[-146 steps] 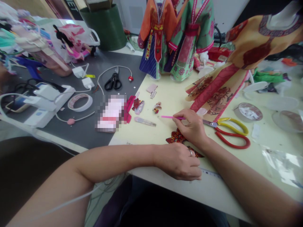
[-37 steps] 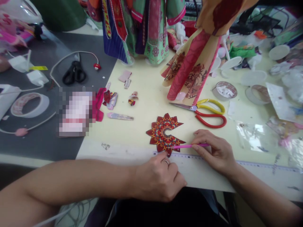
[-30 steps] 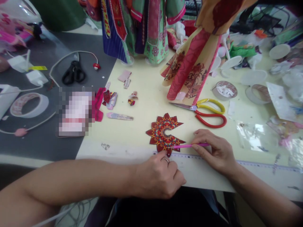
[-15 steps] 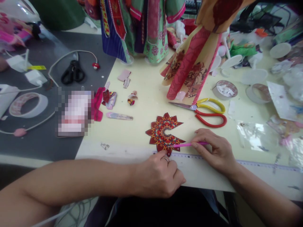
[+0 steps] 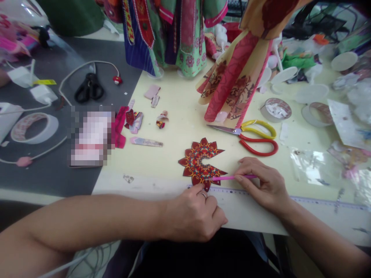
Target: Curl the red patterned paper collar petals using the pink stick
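A dark red, petal-edged collar-shaped piece point(image 5: 193, 157) with an orange and blue pattern and a wedge-shaped gap lies flat on the table. My left hand point(image 5: 197, 214) is curled at its near edge, the index fingertip pressing on a lower petal; the thumb is hidden. In a pinch, my right hand point(image 5: 262, 183) holds a thin pink pen-like stick point(image 5: 224, 178). Its tip touches or nearly touches the piece's lower petals, where tiny pale dots show. Under both hands runs a clear ruler point(image 5: 307, 201) along the near table edge.
Scissors point(image 5: 252, 133) with yellow and red handles lie beyond my right hand. Fabric scraps point(image 5: 135, 120), a blurred-out phone point(image 5: 92, 139) and black scissors point(image 5: 89, 88) are left. Dressed figures point(image 5: 188, 46) stand behind. Tape rolls point(image 5: 275, 110) and plastic bags point(image 5: 308, 166) sit right.
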A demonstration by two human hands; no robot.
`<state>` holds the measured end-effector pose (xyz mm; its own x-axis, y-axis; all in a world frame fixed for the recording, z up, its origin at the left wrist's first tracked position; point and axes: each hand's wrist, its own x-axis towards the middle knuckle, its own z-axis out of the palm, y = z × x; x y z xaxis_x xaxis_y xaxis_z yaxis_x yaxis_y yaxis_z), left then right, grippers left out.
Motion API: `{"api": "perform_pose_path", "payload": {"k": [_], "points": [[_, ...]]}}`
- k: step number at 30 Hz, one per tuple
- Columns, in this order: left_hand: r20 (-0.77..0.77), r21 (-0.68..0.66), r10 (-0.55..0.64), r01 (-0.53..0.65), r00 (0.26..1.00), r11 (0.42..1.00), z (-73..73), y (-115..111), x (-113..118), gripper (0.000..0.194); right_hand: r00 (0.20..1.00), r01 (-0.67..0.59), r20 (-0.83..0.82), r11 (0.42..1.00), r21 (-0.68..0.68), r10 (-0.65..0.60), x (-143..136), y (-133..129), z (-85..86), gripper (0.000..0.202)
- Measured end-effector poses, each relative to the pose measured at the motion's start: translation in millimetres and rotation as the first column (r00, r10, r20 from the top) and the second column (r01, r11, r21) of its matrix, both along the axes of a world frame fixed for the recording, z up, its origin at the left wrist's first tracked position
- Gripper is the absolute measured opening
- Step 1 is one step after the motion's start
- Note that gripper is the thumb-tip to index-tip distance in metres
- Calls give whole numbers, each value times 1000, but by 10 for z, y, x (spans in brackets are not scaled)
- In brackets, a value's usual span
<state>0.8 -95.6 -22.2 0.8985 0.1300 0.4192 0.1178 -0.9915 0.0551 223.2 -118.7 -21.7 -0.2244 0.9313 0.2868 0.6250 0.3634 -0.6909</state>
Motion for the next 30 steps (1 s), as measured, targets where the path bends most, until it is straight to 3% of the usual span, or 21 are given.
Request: {"api": "perform_pose_path", "payload": {"k": [5, 30], "points": [[-14, -2, -5, 5, 1000, 1000, -3, -1, -4, 13, 1000, -10, 0, 1000, 3, 10, 0, 3, 10, 12], [9, 5, 6, -6, 1000, 1000, -12, -2, 25, 23, 1000, -21, 9, 1000, 11, 21, 4, 9, 10, 11]]}}
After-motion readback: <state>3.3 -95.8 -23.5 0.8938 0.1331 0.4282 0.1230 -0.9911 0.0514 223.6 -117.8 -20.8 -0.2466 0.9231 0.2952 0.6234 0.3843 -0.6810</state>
